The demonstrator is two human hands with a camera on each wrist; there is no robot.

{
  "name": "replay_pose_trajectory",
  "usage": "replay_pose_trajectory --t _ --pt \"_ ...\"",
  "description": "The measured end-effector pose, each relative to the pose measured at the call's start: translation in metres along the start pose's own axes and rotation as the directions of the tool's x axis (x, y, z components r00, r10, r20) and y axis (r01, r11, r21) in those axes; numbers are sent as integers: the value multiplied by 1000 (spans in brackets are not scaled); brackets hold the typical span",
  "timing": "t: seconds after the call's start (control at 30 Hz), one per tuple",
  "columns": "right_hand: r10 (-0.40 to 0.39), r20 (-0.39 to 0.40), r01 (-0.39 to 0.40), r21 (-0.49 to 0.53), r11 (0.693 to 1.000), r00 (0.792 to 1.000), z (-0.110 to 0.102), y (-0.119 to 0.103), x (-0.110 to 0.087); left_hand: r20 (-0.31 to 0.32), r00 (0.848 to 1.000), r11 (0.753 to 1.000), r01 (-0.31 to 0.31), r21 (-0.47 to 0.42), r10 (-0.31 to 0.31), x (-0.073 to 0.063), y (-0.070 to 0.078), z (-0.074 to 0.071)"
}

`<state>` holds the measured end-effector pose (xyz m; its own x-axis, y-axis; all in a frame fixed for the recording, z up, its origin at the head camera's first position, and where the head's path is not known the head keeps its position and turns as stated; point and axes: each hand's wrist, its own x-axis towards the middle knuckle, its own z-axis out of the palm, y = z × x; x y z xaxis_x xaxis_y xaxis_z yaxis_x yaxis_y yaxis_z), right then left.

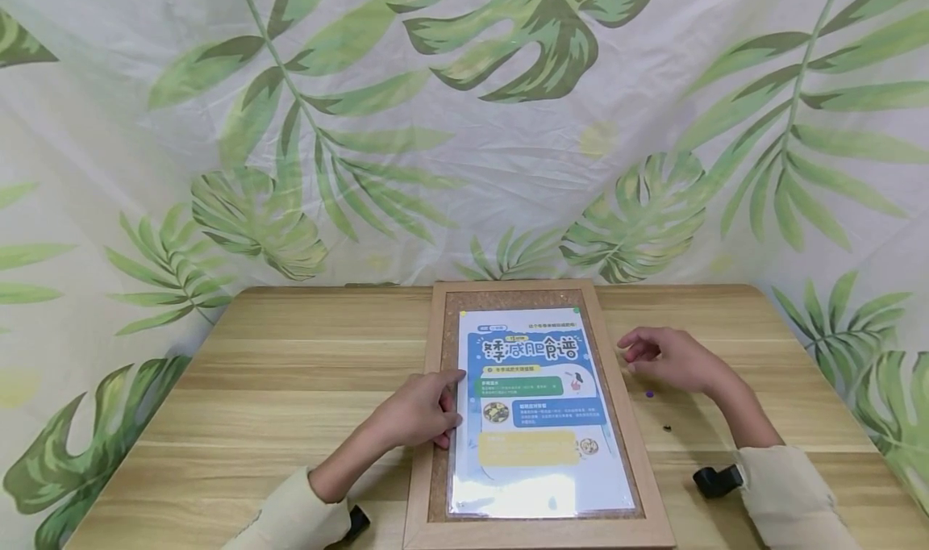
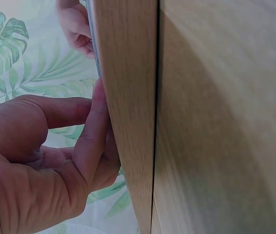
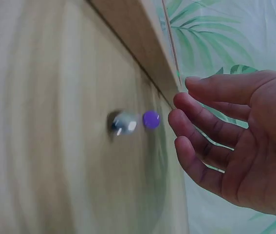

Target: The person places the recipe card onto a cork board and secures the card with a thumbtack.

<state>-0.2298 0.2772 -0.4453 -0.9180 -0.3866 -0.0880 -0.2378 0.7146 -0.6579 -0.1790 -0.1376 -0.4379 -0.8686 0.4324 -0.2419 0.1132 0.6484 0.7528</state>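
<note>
A printed poster [image 1: 537, 485] with a glossy surface lies on a wood-framed cork board [image 1: 508, 298]. A yellow pin [image 1: 463, 314] marks its upper left corner and a green pin [image 1: 576, 310] its upper right. My left hand [image 1: 424, 409] rests at the poster's left edge, index finger and thumb touching it. To the right of the frame, my right hand [image 1: 671, 360] hovers over the table with fingers loosely bent and nothing in them. Near it on the table lie a purple pushpin [image 3: 151, 119] and a shiny, blurred pushpin [image 3: 124, 123].
The board lies on a wood-grain table [image 1: 327, 356], its far end close to a leaf-patterned cloth [image 1: 508, 171] hanging behind. Black wrist devices show at both sleeves, the right one [image 1: 718, 481] just above the tabletop.
</note>
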Motion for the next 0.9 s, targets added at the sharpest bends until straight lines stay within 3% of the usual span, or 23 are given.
replay_pose_trajectory --t 0.47,0.9 --pt "-6 32 7 -32 999 999 5 16 -30 1 1000 1000 -2 -3 2 1 -2 1" --pt "-47 37 48 -32 998 998 7 14 -38 2 1000 1000 -7 2 7 2 -2 1"
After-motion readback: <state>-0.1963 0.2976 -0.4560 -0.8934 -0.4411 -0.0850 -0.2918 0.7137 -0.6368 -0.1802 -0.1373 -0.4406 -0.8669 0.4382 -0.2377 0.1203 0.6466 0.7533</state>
